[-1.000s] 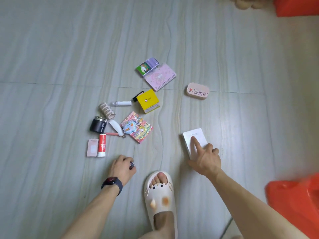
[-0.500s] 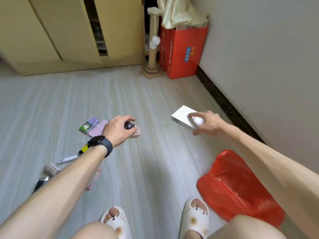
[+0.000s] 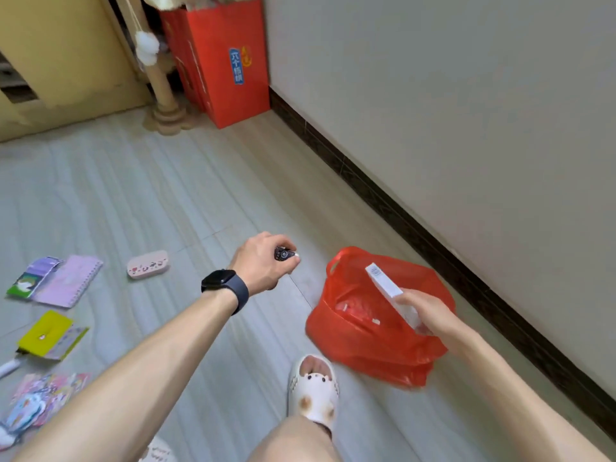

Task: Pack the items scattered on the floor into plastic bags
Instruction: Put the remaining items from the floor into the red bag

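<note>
Over the red plastic bag (image 3: pixel 373 335) I see my right hand (image 3: pixel 425 313) gripping a white box (image 3: pixel 386 288), its lower end hidden; my left hand (image 3: pixel 263 261) curls round a small dark object (image 3: pixel 283 253) I can't identify.

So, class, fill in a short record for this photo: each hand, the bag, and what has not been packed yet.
left hand: grips a small dark object, raised above the floor
right hand: holds a white box, tilted, at the bag's open mouth
red plastic bag: on the floor, contents unclear
not yet packed: pink case, purple notebook, yellow box
</note>
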Demonstrator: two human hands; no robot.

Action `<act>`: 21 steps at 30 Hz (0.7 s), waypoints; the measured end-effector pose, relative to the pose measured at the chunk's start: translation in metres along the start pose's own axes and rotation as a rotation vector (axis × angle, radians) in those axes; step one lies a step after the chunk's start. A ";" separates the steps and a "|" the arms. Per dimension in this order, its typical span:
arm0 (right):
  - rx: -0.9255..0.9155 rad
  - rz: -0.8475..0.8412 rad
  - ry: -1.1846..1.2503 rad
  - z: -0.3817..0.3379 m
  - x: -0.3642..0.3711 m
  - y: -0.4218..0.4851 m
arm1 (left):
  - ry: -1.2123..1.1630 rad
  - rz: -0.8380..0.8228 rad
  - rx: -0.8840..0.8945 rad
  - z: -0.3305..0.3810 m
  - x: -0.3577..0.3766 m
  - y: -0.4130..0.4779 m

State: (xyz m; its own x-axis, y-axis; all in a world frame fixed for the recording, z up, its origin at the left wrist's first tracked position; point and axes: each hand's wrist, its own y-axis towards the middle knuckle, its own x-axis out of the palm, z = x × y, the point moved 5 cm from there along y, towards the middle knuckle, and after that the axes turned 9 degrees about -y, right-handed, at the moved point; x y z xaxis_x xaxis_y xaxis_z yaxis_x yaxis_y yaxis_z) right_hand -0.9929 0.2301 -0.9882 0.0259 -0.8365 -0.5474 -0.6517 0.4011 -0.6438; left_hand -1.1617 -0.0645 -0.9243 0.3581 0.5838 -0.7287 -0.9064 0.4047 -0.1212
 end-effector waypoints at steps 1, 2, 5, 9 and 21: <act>-0.020 -0.013 -0.108 -0.003 0.003 0.011 | -0.032 -0.021 -0.014 -0.002 0.014 0.000; -0.051 -0.027 -0.231 -0.007 0.008 0.022 | -0.059 -0.041 -0.025 -0.004 0.027 0.000; -0.067 0.017 -0.525 -0.016 0.018 0.051 | -0.116 -0.094 -0.065 -0.015 0.053 -0.004; -0.083 -0.010 -0.846 0.012 0.045 0.082 | -0.119 -0.093 -0.130 -0.033 0.061 -0.011; -0.236 0.104 -0.414 0.023 0.056 0.006 | -0.788 -0.128 -0.436 -0.014 0.100 -0.015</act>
State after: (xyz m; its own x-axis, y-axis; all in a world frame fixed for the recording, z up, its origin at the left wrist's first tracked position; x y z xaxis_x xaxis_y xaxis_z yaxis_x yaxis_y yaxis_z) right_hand -0.9783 0.1943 -1.0353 0.2194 -0.5581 -0.8002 -0.8198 0.3392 -0.4614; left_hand -1.1151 -0.0225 -1.0049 0.3667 0.9295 -0.0397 -0.7961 0.2914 -0.5304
